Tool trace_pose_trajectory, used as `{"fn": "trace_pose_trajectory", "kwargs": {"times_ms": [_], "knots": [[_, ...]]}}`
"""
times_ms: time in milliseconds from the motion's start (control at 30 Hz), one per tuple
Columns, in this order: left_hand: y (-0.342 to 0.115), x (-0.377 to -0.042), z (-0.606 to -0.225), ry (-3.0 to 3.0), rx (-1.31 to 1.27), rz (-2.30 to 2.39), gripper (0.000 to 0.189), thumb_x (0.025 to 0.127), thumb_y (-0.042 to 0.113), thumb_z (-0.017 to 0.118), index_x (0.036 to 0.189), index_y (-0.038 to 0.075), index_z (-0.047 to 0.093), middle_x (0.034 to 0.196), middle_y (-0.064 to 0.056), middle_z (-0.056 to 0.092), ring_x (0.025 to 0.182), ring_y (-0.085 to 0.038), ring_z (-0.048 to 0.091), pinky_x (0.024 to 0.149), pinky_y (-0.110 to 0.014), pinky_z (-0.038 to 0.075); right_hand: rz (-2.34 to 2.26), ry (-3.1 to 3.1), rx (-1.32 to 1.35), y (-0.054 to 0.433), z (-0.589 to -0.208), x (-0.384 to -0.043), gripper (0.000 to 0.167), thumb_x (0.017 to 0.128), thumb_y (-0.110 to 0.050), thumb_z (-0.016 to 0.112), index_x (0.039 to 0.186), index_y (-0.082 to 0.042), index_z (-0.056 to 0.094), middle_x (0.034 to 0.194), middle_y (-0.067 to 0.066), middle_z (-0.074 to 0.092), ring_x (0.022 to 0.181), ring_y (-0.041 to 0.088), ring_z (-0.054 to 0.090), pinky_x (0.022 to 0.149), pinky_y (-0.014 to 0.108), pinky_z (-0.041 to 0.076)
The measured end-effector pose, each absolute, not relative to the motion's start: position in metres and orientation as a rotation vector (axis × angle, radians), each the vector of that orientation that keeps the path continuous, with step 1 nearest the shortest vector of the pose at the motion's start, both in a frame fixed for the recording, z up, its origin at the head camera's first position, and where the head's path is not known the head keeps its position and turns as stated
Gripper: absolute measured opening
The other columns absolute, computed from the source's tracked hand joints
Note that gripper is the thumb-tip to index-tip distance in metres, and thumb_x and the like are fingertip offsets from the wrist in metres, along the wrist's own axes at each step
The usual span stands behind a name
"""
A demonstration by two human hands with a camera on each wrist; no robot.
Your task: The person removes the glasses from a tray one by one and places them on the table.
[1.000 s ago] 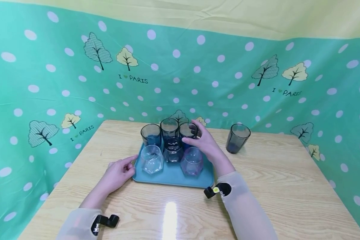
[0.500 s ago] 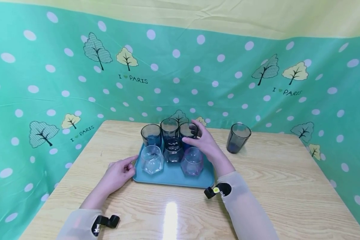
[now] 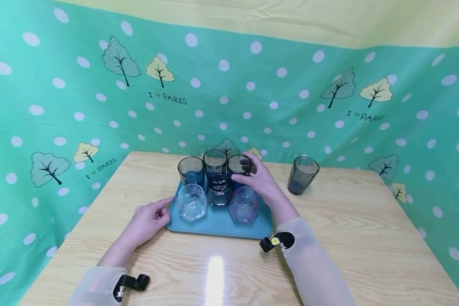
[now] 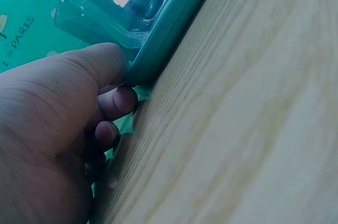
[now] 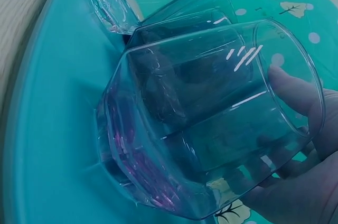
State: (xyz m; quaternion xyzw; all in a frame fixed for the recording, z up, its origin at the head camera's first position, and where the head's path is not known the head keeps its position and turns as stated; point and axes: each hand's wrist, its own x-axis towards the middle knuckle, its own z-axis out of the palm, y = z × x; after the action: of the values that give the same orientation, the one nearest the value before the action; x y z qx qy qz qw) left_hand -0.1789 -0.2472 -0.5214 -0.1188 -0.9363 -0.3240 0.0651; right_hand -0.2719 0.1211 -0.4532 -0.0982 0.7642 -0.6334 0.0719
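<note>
- At the back right of the blue tray (image 3: 221, 231): smoky tumbler (image 3: 236, 165), gripped in the right hand (image 3: 263, 180), thumb bent across the near side, fingers curled round the far side and partly seen through the glass.
- Half hidden: lower part of that tumbler, behind the purple-tinted glass (image 3: 244, 208) at the tray's front right.
- Masked in the head view by hand and wrist: the tray's back right corner.
- Crowding the right wrist view: same purple-tinted glass, with gripping fingers only dim through it and outlines beyond hard to separate.
- At the tray's left rim: left hand (image 3: 147, 221), index finger stretched to the rim, thumb against the near left corner, other fingers curled below; impossible to tell whether pinching the rim or merely touching it.
- Cut off in the left wrist view: clear faceted glass (image 4: 113, 15) and most of the tray; index finger hard to pick out.
- In the way, along the tray's front: clear faceted glass at left, dark grey low glass (image 3: 219, 196) mid-row, purple-tinted glass at right.
- At the tray's back left and back middle: left-hand tumbler (image 3: 191, 168), middle tumbler (image 3: 215, 160).
- Well right of the tray, on the wooden table (image 3: 359, 238): lone smoky tumbler (image 3: 302, 176).
- Behind the tray: green dotted curtain (image 3: 221, 76).
</note>
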Motion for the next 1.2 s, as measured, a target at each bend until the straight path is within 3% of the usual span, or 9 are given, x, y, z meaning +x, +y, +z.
{"fn": "trace_pose_trajectory", "kwargs": {"times_ms": [367,600,1200], "knots": [[-0.246,-0.178,-0.518,-2.83,-0.356,-0.971,0.052,0.099,0.008,0.071,0.15,0.0,0.067,0.078,0.009,0.058,0.063,-0.01,0.048,0.092,-0.051,0.039,-1.902,2.321,-0.304,0.123,-0.459,-0.275,0.089,0.095,-0.022,0.089,0.17,-0.025,0.042,0.16,0.007,0.054,0.152,0.035,0.045,0.119,0.058,0.042],[-0.247,-0.177,-0.517,-2.835,-0.338,-0.987,0.052,0.099,0.006,0.07,0.15,0.001,0.066,0.08,0.009,0.059,0.063,-0.009,0.049,0.086,-0.043,0.042,-1.895,2.334,-0.311,0.122,-0.46,-0.276,0.089,0.094,-0.026,0.091,0.17,-0.021,0.043,0.158,0.007,0.056,0.15,0.034,0.047,0.121,0.057,0.04],[-0.245,-0.176,-0.517,-2.828,-0.344,-0.969,0.051,0.098,0.006,0.071,0.149,0.002,0.067,0.082,0.009,0.059,0.066,-0.008,0.05,0.078,-0.035,0.044,-1.892,2.379,-0.234,0.122,-0.464,-0.276,0.092,0.09,-0.035,0.094,0.168,-0.027,0.047,0.158,0.004,0.057,0.155,0.034,0.042,0.124,0.06,0.034]]}}
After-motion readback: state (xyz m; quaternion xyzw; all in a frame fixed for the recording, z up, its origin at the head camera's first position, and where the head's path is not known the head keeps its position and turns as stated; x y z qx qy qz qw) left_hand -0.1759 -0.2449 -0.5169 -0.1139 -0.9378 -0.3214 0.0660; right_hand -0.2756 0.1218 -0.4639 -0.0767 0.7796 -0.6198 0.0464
